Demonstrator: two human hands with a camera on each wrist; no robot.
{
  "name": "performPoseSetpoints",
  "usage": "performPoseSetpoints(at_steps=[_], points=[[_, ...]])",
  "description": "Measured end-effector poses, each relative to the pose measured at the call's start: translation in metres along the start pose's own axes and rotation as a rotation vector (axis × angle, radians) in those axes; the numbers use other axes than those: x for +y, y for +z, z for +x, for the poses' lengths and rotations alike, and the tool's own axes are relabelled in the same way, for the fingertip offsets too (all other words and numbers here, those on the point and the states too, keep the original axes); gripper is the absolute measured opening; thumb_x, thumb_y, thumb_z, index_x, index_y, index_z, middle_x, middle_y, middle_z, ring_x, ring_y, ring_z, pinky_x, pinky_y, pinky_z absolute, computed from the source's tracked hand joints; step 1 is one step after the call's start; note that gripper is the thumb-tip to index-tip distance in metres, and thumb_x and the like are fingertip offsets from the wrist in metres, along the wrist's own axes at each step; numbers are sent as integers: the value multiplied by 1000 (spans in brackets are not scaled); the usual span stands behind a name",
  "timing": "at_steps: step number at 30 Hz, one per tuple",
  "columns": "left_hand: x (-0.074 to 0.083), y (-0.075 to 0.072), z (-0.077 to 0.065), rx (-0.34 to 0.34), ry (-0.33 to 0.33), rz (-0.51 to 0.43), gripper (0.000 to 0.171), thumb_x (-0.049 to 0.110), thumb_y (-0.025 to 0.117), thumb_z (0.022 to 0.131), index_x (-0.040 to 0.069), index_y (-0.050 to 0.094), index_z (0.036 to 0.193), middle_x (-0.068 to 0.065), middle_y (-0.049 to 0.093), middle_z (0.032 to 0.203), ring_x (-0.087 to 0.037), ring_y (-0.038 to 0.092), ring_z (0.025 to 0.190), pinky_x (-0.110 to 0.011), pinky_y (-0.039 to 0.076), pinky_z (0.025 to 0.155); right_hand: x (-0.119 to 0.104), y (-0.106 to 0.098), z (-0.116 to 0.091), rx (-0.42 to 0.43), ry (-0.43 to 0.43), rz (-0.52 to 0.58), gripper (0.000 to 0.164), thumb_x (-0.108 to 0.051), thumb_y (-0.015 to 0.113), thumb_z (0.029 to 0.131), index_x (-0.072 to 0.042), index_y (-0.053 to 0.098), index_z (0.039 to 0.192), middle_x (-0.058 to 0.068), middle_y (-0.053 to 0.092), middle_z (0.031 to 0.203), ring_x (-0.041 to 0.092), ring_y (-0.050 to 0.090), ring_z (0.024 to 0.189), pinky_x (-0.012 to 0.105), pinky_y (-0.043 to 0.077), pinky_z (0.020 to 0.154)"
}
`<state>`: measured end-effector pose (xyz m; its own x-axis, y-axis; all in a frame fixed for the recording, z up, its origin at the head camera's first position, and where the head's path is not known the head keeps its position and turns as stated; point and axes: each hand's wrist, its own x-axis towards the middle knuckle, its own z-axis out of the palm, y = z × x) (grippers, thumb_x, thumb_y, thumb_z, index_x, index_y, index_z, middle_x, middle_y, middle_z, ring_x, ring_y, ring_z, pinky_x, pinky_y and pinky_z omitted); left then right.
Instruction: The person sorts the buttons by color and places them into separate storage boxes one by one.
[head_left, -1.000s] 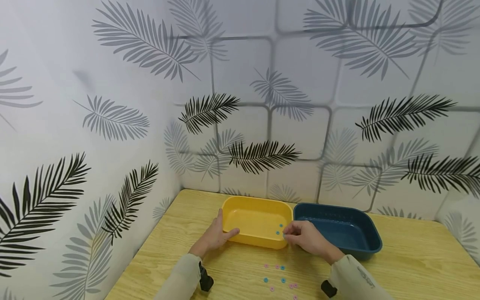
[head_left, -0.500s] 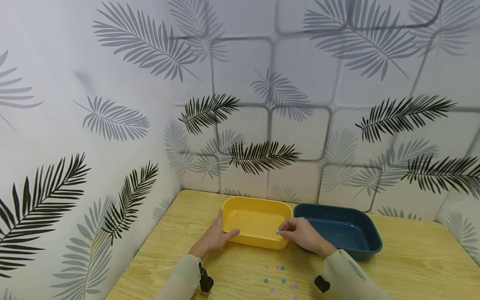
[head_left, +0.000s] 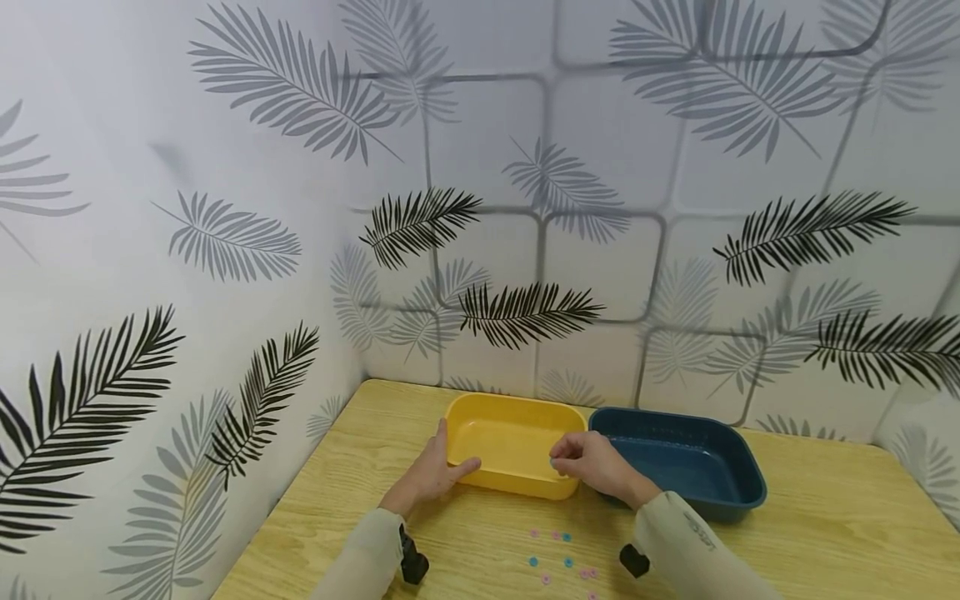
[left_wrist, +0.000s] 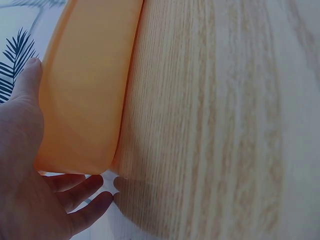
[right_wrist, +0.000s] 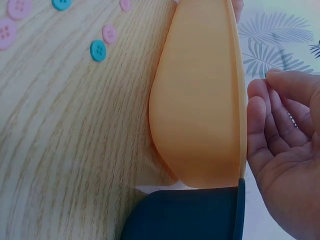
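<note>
My left hand [head_left: 433, 469] holds the left end of a yellow plastic bin [head_left: 498, 481], thumb at the front rim and fingers by the end wall. In the left wrist view, the fingers curl close beside the bin's end [left_wrist: 90, 100]. Over the bin's right part, my right hand [head_left: 592, 462] pinches a small blue button [head_left: 553, 461] between thumb and fingertips, mostly covered by them. From the right wrist, the right hand [right_wrist: 287, 130] shows above the bin's rim, thumb against the index finger. The bin's floor under that hand is hidden.
A dark blue bin [head_left: 693, 467] stands against the yellow one on its right. Several loose buttons lie on the wooden table in front, such as a blue button [right_wrist: 98, 50] and a pink button [right_wrist: 109, 34]. A leaf-patterned wall [head_left: 495, 250] rises behind the table.
My right hand has moved slightly left, further over the yellow bin. The blue buttons that showed on its floor earlier are out of sight near the fingers. The left hand has stayed put.
</note>
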<state>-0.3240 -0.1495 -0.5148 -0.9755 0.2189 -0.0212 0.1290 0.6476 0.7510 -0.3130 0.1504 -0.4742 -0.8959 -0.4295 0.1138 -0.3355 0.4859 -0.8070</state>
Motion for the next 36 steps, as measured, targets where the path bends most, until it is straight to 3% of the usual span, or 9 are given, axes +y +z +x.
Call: performPoseSetpoints(at_steps=[15,36], points=[[2,1,-1,1,-14,-3,109,59,61,83,3,-5,151,-25,13,153,-37,23,138,-52,21,109,2,2,10,-26,38,-55,7,-13,65,90,-7,66,93,-1,62,77,15,56,70,30,48,62],[-3,2,0,8,10,15,106,55,60,86,2,-6,151,-26,12,152,-39,23,137,-51,22,108,0,-1,21,-70,89,36,7,-4,63,90,1,65,95,10,64,82,18,62,72,32,53,69]])
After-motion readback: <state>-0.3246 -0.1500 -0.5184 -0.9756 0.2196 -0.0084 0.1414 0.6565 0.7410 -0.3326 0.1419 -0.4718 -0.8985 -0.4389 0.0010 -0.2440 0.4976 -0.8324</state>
